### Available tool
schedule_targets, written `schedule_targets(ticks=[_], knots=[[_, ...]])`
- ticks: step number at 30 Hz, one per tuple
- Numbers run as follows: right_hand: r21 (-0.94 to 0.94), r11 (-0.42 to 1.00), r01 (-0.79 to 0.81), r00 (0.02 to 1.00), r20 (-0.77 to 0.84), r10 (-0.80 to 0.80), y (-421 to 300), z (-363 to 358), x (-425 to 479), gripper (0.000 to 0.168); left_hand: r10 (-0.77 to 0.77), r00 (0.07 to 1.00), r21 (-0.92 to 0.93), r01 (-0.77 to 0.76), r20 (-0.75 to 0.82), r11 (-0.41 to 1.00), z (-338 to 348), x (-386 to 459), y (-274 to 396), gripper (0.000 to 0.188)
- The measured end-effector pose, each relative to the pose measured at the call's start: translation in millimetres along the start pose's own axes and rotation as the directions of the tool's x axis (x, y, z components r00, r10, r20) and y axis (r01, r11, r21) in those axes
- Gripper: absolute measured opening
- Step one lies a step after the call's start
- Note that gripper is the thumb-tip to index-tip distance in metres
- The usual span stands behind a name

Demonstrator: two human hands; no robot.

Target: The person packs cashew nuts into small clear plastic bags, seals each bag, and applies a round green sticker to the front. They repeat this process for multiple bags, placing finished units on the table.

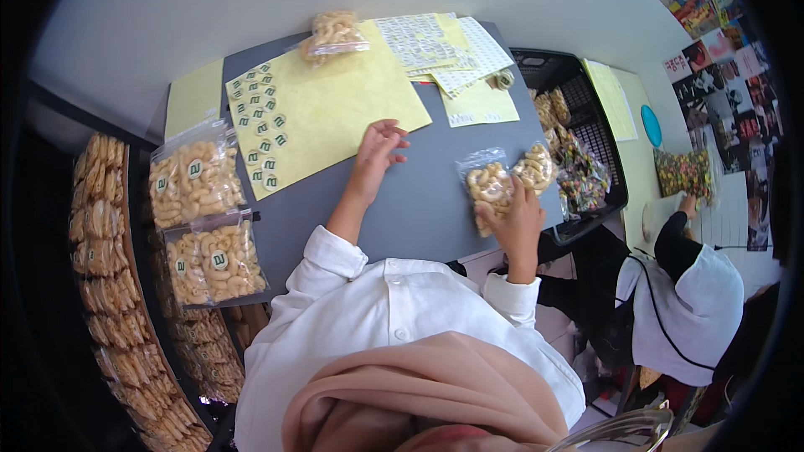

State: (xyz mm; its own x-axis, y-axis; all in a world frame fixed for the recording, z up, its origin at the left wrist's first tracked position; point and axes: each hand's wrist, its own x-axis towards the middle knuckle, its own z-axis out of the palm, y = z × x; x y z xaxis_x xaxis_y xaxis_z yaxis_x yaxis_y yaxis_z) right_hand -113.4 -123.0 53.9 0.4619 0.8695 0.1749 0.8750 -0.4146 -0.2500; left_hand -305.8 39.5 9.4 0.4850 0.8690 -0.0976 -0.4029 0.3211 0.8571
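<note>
My right hand (pixel 520 220) lies over a clear plastic bag of curved puffed snacks (pixel 487 181) at the right of the grey table (pixel 408 201), thumb and fingers on it. A second snack bag (pixel 535 169) touches it on the right. My left hand (pixel 379 149) hovers near the lower right edge of a yellow sheet (pixel 333 107), fingers apart and holding nothing. Round stickers (pixel 257 132) with a green mark line the sheet's left side. Stickered bags of the same snacks (pixel 210 257) lie at the table's left edge, and more unstickered bags (pixel 336 31) rest at its back.
Sticker sheets (pixel 427 44) overlap at the back right. A black plastic crate (pixel 603 138) with bagged snacks stands against the table's right side. Racks of packed snacks (pixel 107 232) stand at left. A person (pixel 684 314) at far right reaches to a bag of colourful snacks (pixel 684 172).
</note>
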Motion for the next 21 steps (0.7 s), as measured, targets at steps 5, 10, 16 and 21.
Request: schedule_targets(ticks=[5, 10, 16, 21], knots=[[0.275, 0.956, 0.103, 0.994, -0.052, -0.092, -13.4, 12.5, 3.1, 0.082, -0.223, 0.970, 0.402, 0.168, 0.093, 0.900, 41.4, -4.8, -25.2, 0.041], [0.436, 0.892, 0.124, 0.992, -0.041, -0.118, -8.5, 17.0, 3.7, 0.075, -0.143, 0.975, 0.645, -0.001, 0.172, 0.764, 36.6, 2.9, -33.8, 0.040], [0.482, 0.873, 0.078, 0.995, -0.090, -0.039, 26.9, 22.3, 18.6, 0.043, -0.145, 0.988, 0.285, 0.124, 0.053, 0.950, 42.0, 3.1, -11.4, 0.027], [0.659, 0.750, 0.050, 0.999, -0.047, -0.026, 16.0, 6.5, 32.3, 0.032, 0.024, 0.995, 0.265, -0.048, 0.093, 0.963, 52.1, 0.1, 7.1, 0.032]])
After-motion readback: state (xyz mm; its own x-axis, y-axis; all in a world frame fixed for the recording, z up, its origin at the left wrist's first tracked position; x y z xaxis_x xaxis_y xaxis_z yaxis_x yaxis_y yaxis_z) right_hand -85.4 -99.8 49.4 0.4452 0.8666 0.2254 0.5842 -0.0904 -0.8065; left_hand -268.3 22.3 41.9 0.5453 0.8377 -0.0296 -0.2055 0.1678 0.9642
